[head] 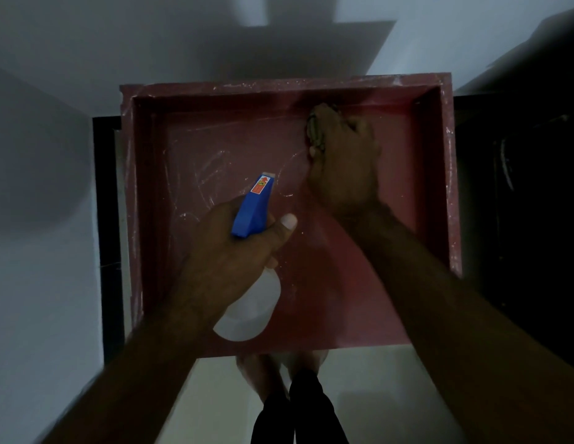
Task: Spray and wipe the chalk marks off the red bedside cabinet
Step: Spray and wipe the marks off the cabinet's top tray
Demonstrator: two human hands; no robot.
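Left grip [234,251] curls round the bottle's [250,310] neck. Its pale body sits nearer, below the palm, and the blue nozzle juts beyond the fingers, long axis pointing away over the cabinet [449,187] top. Chalk [212,171] lies just ahead. Farther right, right grip [343,168] clutches a cloth [316,131] against the surface.

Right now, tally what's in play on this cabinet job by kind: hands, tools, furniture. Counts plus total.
Hands: 2 (left hand, right hand)
Spray bottle: 1
Cloth: 1
Red cabinet: 1
Total: 5
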